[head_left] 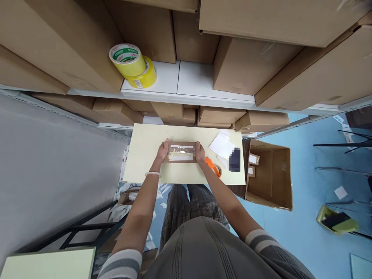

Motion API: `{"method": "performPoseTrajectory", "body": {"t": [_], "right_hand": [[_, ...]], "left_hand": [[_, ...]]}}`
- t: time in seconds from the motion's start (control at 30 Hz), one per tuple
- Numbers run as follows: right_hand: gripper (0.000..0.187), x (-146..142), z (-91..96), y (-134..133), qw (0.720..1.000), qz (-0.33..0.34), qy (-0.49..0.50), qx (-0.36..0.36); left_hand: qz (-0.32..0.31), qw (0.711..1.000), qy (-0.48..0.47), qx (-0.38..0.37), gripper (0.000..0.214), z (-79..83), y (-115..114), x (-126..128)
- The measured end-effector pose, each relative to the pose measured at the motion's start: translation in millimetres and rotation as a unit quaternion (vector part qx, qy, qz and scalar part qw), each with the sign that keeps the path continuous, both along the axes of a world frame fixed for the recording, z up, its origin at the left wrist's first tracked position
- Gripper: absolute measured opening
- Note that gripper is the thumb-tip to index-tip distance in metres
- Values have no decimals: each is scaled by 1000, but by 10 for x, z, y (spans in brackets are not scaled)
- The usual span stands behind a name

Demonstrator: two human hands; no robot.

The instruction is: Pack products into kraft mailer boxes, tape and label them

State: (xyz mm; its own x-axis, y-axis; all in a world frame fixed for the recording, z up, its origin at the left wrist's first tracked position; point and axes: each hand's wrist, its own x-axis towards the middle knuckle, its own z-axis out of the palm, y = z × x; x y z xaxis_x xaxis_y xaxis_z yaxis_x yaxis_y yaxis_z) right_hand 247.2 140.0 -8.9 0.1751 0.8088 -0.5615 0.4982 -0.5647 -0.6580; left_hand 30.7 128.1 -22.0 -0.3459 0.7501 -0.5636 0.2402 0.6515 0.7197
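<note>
A small brown cardboard box [181, 152] lies flat on the pale yellow table [145, 155], with a white label and a strip of tape across its top. My left hand [163, 151] grips its left end, fingers curled over the edge. My right hand [200, 152] grips its right end the same way. A bracelet sits on my left wrist.
An orange tape dispenser [212, 166], white papers [222, 145] and a dark phone [234, 159] lie right of the box. An open carton [270, 174] stands on the blue floor at the right. Yellow tape rolls [132, 64] and big cartons fill the shelves behind.
</note>
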Motion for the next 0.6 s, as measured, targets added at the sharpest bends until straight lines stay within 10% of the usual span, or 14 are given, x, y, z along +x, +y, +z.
{"method": "performPoseTrajectory", "body": {"t": [0.6], "right_hand": [[82,-15,-75,-39,996,4,-83,13]], "left_hand": [[-47,995,37,77,64,-98,-12,-8]]}}
